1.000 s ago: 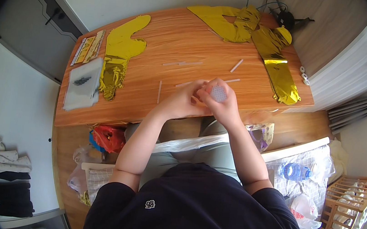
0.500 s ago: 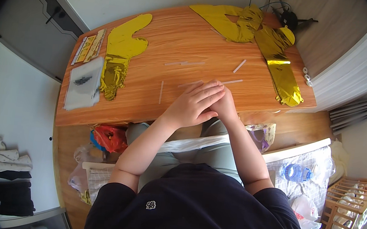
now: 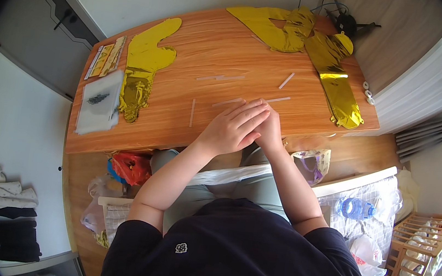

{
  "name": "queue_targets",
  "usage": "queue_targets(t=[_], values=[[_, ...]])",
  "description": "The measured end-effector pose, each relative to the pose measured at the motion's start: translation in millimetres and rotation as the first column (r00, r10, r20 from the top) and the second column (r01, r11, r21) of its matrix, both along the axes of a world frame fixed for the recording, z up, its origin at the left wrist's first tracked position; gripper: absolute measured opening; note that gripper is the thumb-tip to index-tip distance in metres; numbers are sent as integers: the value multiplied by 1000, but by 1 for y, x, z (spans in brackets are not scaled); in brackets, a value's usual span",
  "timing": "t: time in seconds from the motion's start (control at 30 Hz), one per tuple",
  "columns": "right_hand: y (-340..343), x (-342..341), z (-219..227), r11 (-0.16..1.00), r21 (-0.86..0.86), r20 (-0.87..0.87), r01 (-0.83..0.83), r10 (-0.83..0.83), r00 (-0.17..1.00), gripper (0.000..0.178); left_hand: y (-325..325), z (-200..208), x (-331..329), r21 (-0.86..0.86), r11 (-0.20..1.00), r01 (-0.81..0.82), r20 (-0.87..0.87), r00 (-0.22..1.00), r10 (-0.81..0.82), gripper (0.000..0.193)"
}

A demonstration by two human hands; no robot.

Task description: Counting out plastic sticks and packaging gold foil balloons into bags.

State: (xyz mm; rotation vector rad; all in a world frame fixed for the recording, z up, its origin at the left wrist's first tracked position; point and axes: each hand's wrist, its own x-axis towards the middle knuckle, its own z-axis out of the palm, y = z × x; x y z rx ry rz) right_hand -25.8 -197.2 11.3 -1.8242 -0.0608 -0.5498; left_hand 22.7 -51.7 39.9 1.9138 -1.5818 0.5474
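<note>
A: How are the person's hands?
B: Together, above the near edge of the table. The left hand lies across the right hand, its fingers stretched out and its thumb standing off from them.
A: Is anything clasped between them?
B: That cannot be told; the palms are hidden.
A: What lies nearest to them?
B: The pale strips, flat on the wood. One is just beyond the left fingertips, another just past the right hand. A third stands off to the left, pointing toward the near edge; others lie farther back, one of them slanting.
A: And around those?
B: On the left, a flat gold foil, with clear bags and cards beside it. Two more foils lie at the far right, near a black router. White rolls sit by the right edge.
</note>
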Motion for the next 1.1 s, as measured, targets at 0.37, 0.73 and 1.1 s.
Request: queue_targets(t=[0.37,0.73,1.1], values=[[3,3,5,992,95,-120,88,-76,990,21,-2,-9,9,-77,994,71,-251,964,-89,57],[7,5,12,975,146,-166,169,-145,975,23,2,-12,8,-74,996,48,-241,968,-65,59],[4,10,4,970,167,-77,175,-164,983,21,-2,3,17,-193,953,236,-640,706,-304,54]])
